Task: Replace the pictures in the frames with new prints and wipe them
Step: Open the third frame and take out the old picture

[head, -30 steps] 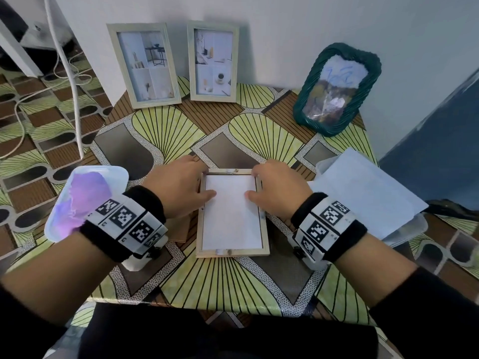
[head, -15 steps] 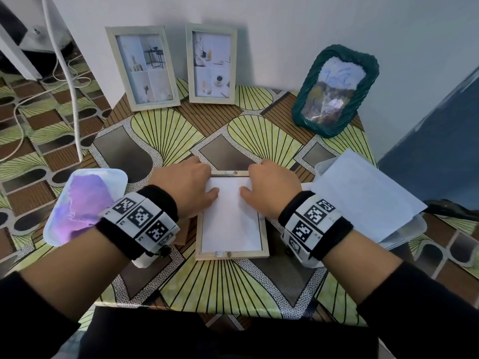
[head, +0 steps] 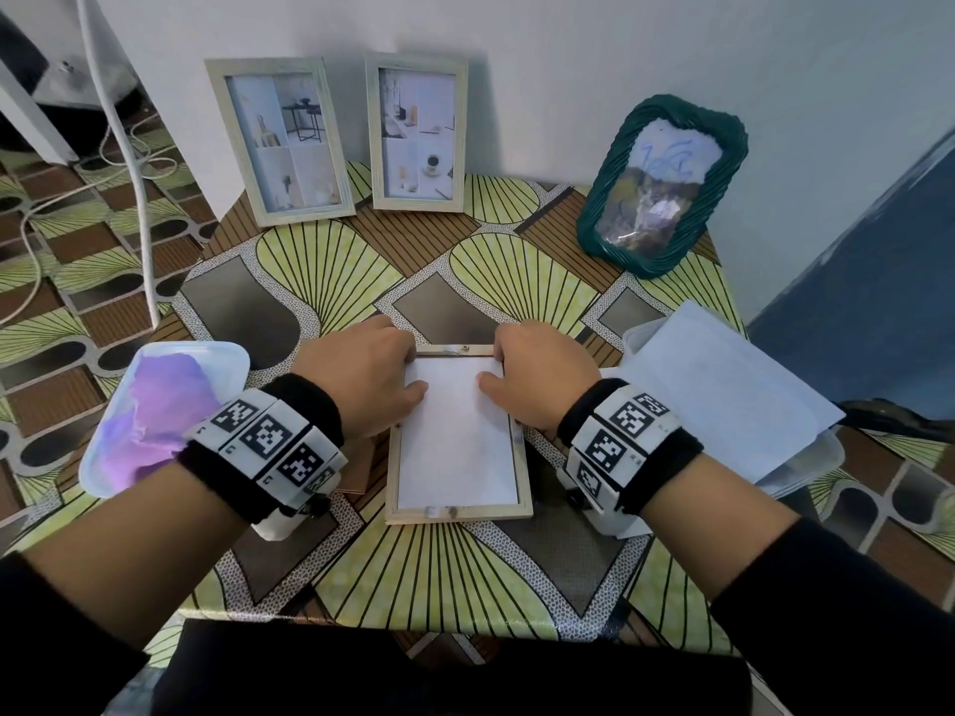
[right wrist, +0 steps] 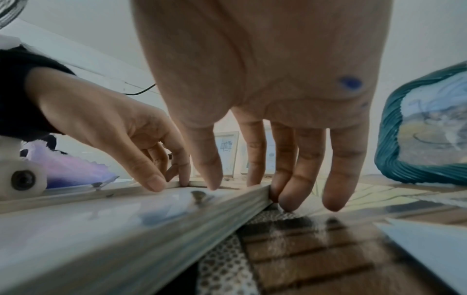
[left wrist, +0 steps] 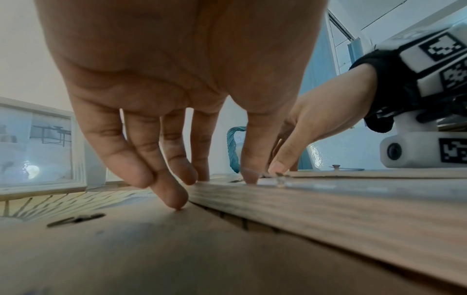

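A pale wooden frame lies flat on the patterned table with a white print inside it. My left hand is at its far left corner, thumb pressing on the print and fingertips touching the outer rail and a brown backing board. My right hand mirrors it at the far right corner: thumb on the print, fingertips down beside the rail. Neither hand holds anything.
Two pale frames and a green woven frame lean on the wall at the back. A white tray with a purple cloth sits left. White sheets lie on a container, right.
Both hands have edged slightly toward the frame's far end, and the thumbs are a little closer together on the print. The frame has stayed in place.
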Motion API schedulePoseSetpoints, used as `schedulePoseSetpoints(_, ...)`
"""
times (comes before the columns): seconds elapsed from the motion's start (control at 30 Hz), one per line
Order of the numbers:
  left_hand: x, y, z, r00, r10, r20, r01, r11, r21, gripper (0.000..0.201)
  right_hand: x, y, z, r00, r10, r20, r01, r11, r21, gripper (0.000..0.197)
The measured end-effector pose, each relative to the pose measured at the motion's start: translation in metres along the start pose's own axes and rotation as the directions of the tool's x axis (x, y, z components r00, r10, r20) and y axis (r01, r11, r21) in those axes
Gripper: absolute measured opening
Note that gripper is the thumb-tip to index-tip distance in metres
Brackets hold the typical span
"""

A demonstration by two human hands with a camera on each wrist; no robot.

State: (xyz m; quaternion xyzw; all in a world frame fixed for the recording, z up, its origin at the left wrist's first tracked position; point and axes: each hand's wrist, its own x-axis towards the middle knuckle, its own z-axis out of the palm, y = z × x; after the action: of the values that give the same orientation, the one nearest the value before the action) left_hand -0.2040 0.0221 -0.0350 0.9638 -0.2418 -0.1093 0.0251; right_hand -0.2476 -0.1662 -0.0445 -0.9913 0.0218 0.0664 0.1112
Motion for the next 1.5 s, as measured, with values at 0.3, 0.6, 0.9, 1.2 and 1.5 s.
schedulePoseSetpoints(0.3,0.004,-0.002,0.002,1.0,-0.009,0.023,0.009,1.0,0.005,0.045,-0.001,-0.002,-0.001,0.999,0.003,0.04,-0.002,1.0,-0.025,0.034)
schedulePoseSetpoints(0.6,0.005,-0.004,0.003,0.999,-0.003,0.047,0.004,1.0,-0.016,0.06,0.001,-0.002,-0.012,0.996,-0.001,0.093,0.004,0.999,-0.04,0.039)
schedulePoseSetpoints(0.9,0.005,-0.004,0.004,0.998,-0.015,0.064,0.016,1.0,-0.016,0.069,0.002,0.0,-0.012,0.992,0.004,0.125,0.001,0.999,-0.038,0.05)
schedulePoseSetpoints(1.2,0.011,-0.007,0.006,0.996,-0.029,0.08,0.035,0.996,-0.078,0.067,0.006,0.006,-0.012,0.98,0.04,0.195,-0.058,0.995,0.087,0.057)
schedulePoseSetpoints(1.5,0.016,-0.013,0.011,0.996,-0.02,0.09,0.03,0.994,-0.11,0.068,0.007,0.006,-0.012,0.978,0.015,0.206,-0.043,0.99,0.136,0.047)
